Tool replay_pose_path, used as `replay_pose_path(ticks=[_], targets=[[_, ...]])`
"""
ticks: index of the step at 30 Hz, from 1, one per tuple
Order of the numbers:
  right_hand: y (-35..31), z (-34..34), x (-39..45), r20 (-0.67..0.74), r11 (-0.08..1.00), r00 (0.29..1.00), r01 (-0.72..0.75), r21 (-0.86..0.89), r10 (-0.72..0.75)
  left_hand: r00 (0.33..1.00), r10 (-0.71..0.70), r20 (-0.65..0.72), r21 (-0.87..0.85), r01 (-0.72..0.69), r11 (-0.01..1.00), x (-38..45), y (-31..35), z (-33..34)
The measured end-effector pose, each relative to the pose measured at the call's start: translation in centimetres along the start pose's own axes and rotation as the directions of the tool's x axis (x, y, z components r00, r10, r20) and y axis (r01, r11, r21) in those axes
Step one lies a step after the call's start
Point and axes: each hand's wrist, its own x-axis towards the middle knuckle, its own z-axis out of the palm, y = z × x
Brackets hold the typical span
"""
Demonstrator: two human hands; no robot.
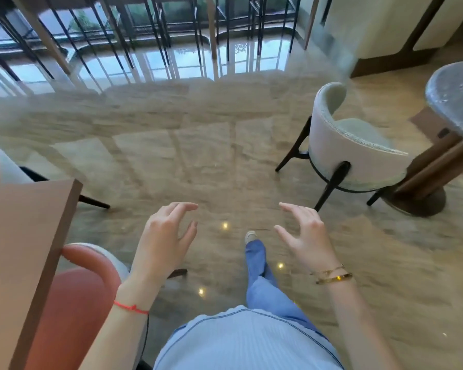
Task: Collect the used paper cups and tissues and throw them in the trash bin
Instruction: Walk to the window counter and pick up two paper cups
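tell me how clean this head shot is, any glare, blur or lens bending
Head view: strong window glare on the polished floor near the railing, plus small ceiling-light glints by the shoe; the floor's middle band looks motion-smeared, while the left hand and right hand are fairly sharp; wide-angle bending curves the railing bars and the white chair.

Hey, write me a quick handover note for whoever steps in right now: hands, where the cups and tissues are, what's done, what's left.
Left hand: open, holding nothing, raised over the floor.
Right hand: open, holding nothing, raised alongside it.
Cups, tissues and bin: none in view. The brown table at left shows a bare top; only the edge of the round table at right is visible.
Done: cannot tell from this view.
Left: find the cups and tissues, collect them, find the bin, drop them in.
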Motion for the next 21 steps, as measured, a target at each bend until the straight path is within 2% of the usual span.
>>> replay_pose_path(ticks=[5,14,21], targets=[[1.9,-0.8,10.7,0.000,1.000,1.000,-0.006,-0.001,0.006,1.000,0.002,-0.029,-0.023,-0.003,1.000,11.0,-0.1,1.8],[3.8,-5.2,34.0,0.029,0.996,0.996,0.086,-0.032,-0.085,0.986,-0.012,-0.167,-0.025,0.008,1.000,31.7,0.5,2.8],[4.9,-3.5,46.6,0.072,0.994,0.992,0.104,-0.040,-0.101,0.983,-0.071,-0.168,-0.055,0.063,0.997,43.0,-1.6,4.0]])
